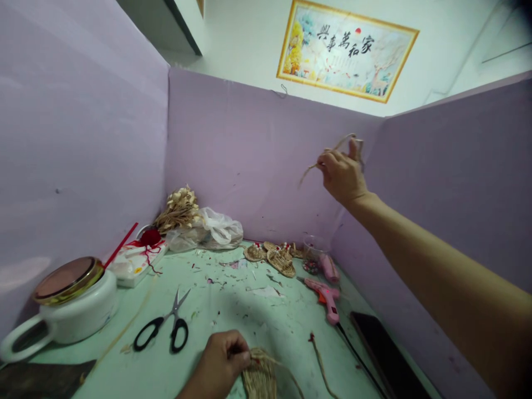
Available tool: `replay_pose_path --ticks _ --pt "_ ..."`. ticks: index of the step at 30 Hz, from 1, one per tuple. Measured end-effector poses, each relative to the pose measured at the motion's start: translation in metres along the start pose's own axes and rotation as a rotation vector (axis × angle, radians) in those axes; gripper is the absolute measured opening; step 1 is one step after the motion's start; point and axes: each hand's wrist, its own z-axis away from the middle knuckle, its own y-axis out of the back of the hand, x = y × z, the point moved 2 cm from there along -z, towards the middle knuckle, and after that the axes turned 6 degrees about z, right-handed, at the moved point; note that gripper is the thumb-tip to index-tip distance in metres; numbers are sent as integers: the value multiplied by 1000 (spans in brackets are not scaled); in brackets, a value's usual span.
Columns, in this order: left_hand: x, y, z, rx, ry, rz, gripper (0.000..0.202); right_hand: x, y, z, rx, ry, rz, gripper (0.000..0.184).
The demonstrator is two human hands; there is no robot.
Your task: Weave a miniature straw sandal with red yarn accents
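Note:
Low at the front of the table, my left hand [222, 360] pinches the upper edge of a small woven straw sole [260, 379]; a loose strand trails from that edge toward the lower right. High before the back panel, my right hand [343, 174] is raised with its fingers closed on a thin straw cord [307, 173]. One cord end hangs left of the fingers, and a loop shows above them. Another cord with a red tip [318, 354] lies on the table, right of the woven piece. Black-handled scissors [166, 321] rest spread, left of my left hand.
A pink glue gun [324, 296] and a dark phone-like slab [386, 354] lie at right. Several small straw slippers [280, 259] sit at the back, near a plastic bag [220, 228] and dried flowers [178, 208]. A lidded white mug [78, 310] stands left. Purple panels [249, 149] enclose the table.

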Motion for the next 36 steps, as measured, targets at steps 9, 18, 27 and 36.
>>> replay_pose_path --ticks 9,18,27,36 --pt "10 0 2 0 32 13 7 36 74 4 -116 -185 295 20" --pt "8 4 4 -36 122 216 18 -94 157 48 -52 -356 -457 2" --pt "9 11 7 -85 230 171 21 -217 91 197 -876 -946 -1022 7" --pt "5 17 3 13 291 234 16 -230 86 241 -1002 -1112 -1211 2"
